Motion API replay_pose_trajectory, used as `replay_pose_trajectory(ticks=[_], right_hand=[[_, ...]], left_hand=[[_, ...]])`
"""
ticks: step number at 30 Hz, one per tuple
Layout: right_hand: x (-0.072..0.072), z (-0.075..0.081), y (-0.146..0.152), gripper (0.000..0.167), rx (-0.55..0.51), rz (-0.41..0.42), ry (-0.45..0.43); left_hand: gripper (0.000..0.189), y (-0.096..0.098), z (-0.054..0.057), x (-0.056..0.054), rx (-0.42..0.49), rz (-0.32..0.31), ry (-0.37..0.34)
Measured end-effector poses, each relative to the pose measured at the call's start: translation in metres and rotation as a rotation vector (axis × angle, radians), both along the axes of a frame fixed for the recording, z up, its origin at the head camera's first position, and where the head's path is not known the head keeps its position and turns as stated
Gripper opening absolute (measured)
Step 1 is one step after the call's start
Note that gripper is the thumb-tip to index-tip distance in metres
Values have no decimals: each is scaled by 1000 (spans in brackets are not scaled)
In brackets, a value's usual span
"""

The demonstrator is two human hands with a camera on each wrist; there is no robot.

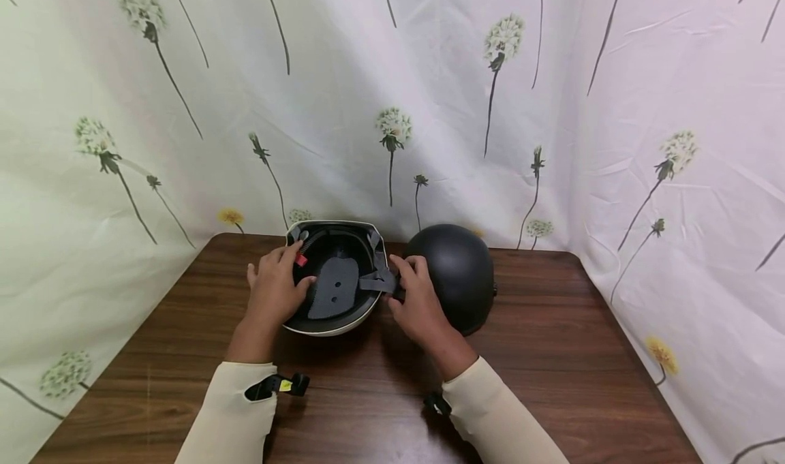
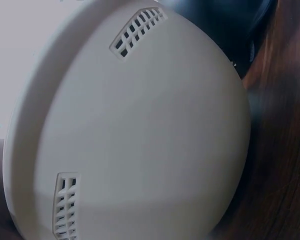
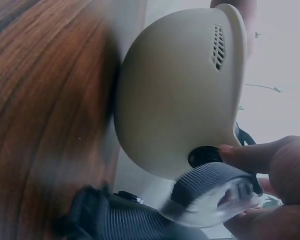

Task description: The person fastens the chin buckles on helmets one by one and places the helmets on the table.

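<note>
cream helmet sits crown-down on table, opening up, long axis of inner pad near-to-far. left hand, fingers spread, lies over left rim; right hand pinches grey strap beside black helmet.

We see a brown wood-grained table with rounded far corners and a patch of light shining on its near part. Near its far edge we find a matte black helmet, dome up. Behind the table and along both sides we have a creased white cloth, printed with pale dandelion heads, dark stems and yellow flowers.
</note>
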State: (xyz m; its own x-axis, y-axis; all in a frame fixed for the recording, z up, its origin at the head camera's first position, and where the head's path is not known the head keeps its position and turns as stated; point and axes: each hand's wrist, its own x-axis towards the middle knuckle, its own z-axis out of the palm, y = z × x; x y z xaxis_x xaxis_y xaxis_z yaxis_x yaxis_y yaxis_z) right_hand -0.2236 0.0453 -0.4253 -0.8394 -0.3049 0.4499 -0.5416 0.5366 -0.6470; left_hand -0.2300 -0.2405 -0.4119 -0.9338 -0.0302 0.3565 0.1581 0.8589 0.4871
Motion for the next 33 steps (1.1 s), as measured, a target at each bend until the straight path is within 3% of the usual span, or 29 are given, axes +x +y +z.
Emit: replay_pose_trajectory(ticks=[5,22,27,33], right_hand=[[5,10,4,69,-6,-2,-5],[10,22,8,61,6,-11,161],[14,27,10,66,-10,7,131],[15,29,12,70,50,54,117]], left_hand=[[80,-2,-1,-1,-5,5,9],[85,-3,-2,-2,-2,2,9],[83,-3,-3,-2,3,4,-18],[79,-6,-4,-2,6,19,-30]])
